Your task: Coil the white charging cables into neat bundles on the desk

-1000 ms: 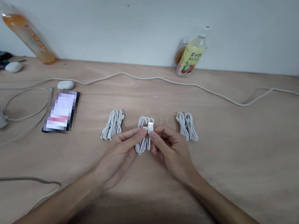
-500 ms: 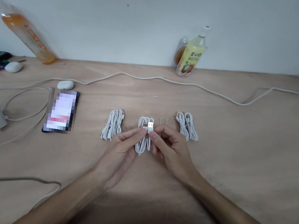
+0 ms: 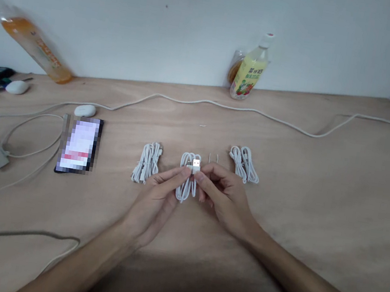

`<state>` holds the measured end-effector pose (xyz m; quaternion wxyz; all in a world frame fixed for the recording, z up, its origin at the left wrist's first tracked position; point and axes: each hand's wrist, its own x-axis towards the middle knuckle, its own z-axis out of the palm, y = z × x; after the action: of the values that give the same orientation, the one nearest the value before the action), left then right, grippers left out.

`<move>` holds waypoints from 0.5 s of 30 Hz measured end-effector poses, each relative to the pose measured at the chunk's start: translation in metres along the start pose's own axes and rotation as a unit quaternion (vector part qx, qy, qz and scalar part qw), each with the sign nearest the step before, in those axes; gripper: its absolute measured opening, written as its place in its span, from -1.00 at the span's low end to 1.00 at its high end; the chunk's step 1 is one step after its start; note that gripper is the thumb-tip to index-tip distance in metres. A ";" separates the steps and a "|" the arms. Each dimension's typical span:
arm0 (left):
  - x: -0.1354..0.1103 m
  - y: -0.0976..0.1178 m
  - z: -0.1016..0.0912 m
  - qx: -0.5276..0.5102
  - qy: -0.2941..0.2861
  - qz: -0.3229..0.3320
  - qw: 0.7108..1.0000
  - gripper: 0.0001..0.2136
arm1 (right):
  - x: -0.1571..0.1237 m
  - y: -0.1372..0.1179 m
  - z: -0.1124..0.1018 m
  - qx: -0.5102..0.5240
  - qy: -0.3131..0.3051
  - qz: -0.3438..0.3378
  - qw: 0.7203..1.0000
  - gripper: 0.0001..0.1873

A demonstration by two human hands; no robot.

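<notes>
the left forearm rises from the bottom edge, nearer than the smartphone (image 3: 79, 147) and to its right, and slants up and away. the left hand (image 3: 157, 194) carries on along that line, its thumb stretched forward and its index finger close beside the thumb, the other fingers mostly hidden beneath. its fingertips are narrowed to a pinch on the smaller connector (image 3: 189, 164) of a coiled white usb cable (image 3: 183, 191).

the right forearm enters from the lower right corner, well to the right of the smartphone, and runs up and leftward. the right hand (image 3: 229, 196) points left, thumb extended, index finger bent in an arch and the remaining fingers curled below. thumb and fingers close on the usb-a plug (image 3: 196, 164), which stands metal end away from the person, right next to the smaller connector. the two thumb tips are just beside each other.

the coiled white usb cable is to the right of the smartphone, spreading behind and below the fingertips; whether it rests on the wooden table (image 3: 307, 183) i cannot tell. also right of the smartphone lie a tied cable bundle (image 3: 147, 163) by the left hand and, farther off, a second cable bundle (image 3: 244, 164) by the right hand
</notes>
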<state>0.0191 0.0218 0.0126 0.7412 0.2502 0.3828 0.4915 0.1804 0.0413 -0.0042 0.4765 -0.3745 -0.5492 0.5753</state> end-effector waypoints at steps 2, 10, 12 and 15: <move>0.000 0.000 -0.001 0.003 0.001 -0.001 1.000 -0.76 | 0.000 0.000 0.000 -0.002 0.001 0.000 1.000 -0.53; 0.001 -0.001 -0.002 0.008 0.002 -0.001 1.000 -0.77 | -0.001 0.001 0.000 0.013 -0.003 0.009 1.000 -0.55; 0.000 -0.001 -0.001 0.008 0.000 -0.002 1.000 -0.77 | -0.001 0.001 0.000 0.011 -0.002 0.007 1.000 -0.55; 0.000 0.000 0.000 0.008 -0.003 -0.003 1.000 -0.77 | -0.001 0.000 0.001 0.004 0.000 0.012 1.000 -0.54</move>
<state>0.0189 0.0214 0.0123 0.7420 0.2564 0.3851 0.4852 0.1801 0.0401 -0.0045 0.4711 -0.3797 -0.5422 0.5831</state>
